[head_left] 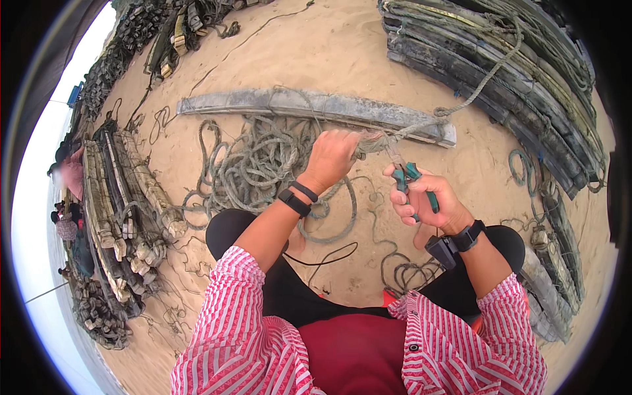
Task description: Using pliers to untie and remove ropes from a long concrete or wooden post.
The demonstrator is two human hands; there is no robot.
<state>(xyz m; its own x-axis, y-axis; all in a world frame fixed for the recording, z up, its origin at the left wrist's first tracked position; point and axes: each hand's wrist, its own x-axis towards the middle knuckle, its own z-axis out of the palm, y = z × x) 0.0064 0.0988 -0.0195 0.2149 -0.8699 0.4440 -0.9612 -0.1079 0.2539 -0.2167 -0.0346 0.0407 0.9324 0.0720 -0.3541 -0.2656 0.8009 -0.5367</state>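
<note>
My left hand (332,157) is closed on a grey-green rope (411,128), gripping it where its strands look frayed and bunched. My right hand (444,197) is wrapped around pliers (409,172) with teal and black handles. Their metal jaws point up at the rope just right of my left fingers; whether they bite on a strand is too small to tell. From there the rope runs through a knot and up to the right. Beyond my hands a long grey beam (250,101) lies across the sand, with a loose heap of rope (263,164) in front of it.
Stacked dark beams (474,79) tied with rope lie at the upper right. More bundled poles (131,191) rest on the left, near several people (69,178). Thin cords and a coil of rope (411,270) lie on the sand between my knees. Further beams (550,283) sit at the right.
</note>
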